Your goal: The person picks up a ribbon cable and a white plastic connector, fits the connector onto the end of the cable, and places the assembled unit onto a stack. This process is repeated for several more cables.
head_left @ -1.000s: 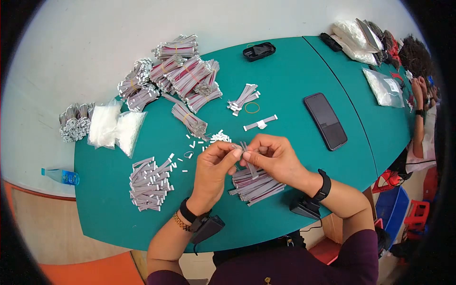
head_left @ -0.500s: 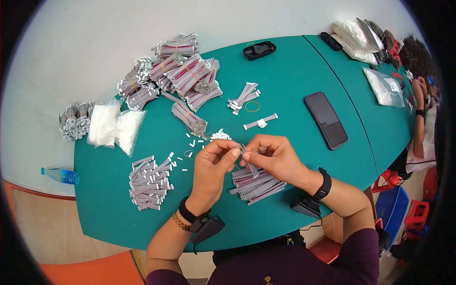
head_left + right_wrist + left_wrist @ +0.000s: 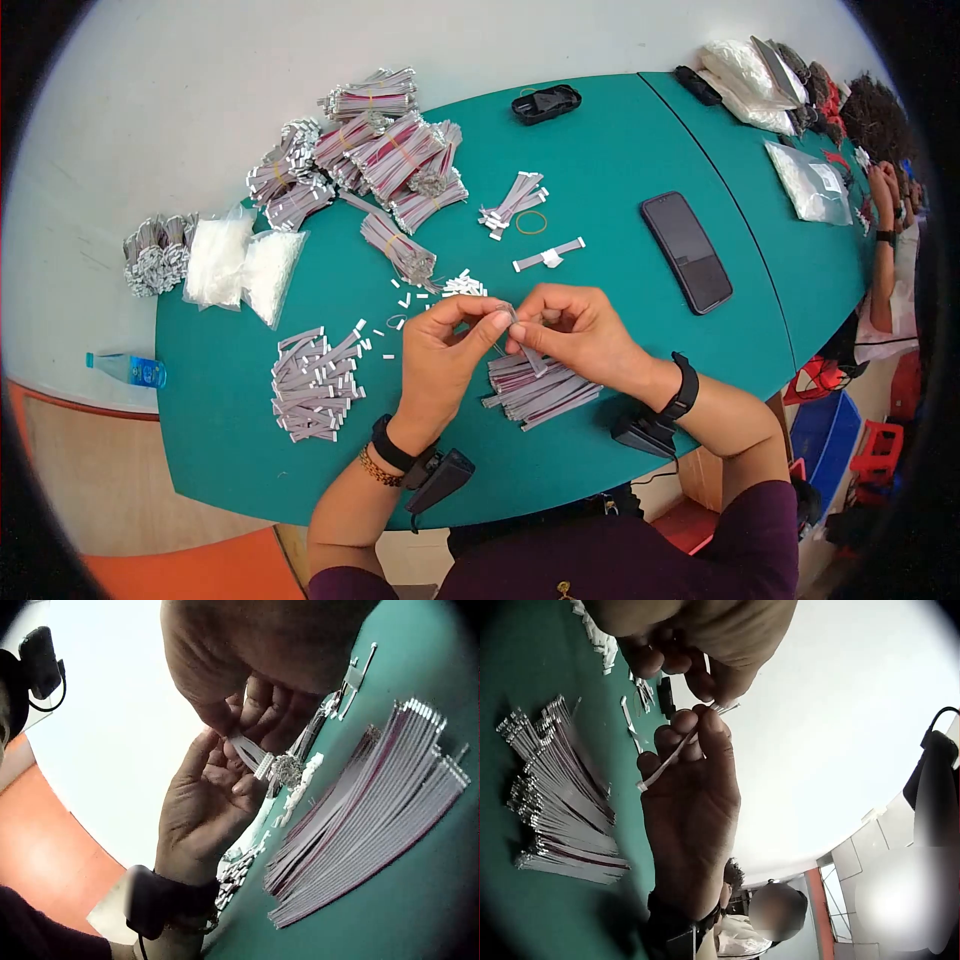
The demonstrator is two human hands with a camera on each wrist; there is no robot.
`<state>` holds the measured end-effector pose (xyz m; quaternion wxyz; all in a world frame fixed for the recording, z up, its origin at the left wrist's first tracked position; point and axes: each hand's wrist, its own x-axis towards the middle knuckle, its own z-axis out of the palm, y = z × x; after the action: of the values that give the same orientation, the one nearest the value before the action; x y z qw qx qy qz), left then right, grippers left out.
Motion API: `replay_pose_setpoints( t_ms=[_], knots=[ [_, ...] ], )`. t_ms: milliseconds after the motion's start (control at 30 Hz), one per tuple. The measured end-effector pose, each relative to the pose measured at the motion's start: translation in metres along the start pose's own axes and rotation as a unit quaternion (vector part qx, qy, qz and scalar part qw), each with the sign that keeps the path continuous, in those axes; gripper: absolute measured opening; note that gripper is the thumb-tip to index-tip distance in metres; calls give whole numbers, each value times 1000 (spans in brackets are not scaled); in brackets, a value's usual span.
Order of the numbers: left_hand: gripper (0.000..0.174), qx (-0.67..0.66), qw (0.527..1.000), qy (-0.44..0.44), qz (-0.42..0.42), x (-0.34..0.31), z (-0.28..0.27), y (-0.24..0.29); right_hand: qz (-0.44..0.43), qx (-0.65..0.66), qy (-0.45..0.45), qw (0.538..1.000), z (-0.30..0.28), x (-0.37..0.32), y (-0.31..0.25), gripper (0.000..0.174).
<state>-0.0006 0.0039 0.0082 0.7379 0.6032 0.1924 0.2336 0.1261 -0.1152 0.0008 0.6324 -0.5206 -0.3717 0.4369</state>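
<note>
My left hand (image 3: 440, 355) and right hand (image 3: 590, 335) meet in front of me, above the green table. Between thumb and fingers, both pinch the same end of a short grey ribbon cable (image 3: 244, 750). The rest of the cable slants down across the right hand's fingers in the left wrist view. A white connector (image 3: 264, 766) sits on its lower end. Fingertips hide most of the pinched end. Just below the hands lies a fanned pile of grey ribbon cables (image 3: 540, 395) with dark red edge wires.
Loose white connectors (image 3: 465, 285) lie behind the hands, finished-looking short cables (image 3: 315, 385) to the left. Banded cable bundles (image 3: 395, 160) are stacked at the back, beside bags of white parts (image 3: 218, 260). A phone (image 3: 686, 252) lies right; a rubber band (image 3: 531, 223) is farther back.
The left hand shifts very slightly left, its fingertips still at the cable's end. The right hand stays nearly still, and the things on the table have not moved.
</note>
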Motion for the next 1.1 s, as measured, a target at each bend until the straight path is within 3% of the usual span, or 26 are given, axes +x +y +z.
replay_pose_setpoints(
  t_ms=[167, 267, 467, 667, 867, 1100],
  knots=[
    [11, 2, 1000, -1, -7, 1, -2, -2, -10, -16, 3, 1000, 1, -1, 0, 9],
    [10, -51, 997, 2, -64, 0, -3, 1, 11, -35, -7, 999, -2, 0, -4, 8],
    [8, -59, 998, -2, -36, -2, 4, -2, 19, 28, 3, 999, 2, 1, 0, 10],
    [9, -167, 982, 17, -86, -4, 5, -16, 38, 87, 33, 995, 5, 0, -2, 11],
    [10, -83, 996, 15, -26, -5, 8, -13, 12, 26, 49, 998, 4, 0, -3, 10],
    [12, -57, 998, 25, -12, -3, 6, -11, -7, 10, 48, 999, 4, -1, -3, 8]
  ],
)
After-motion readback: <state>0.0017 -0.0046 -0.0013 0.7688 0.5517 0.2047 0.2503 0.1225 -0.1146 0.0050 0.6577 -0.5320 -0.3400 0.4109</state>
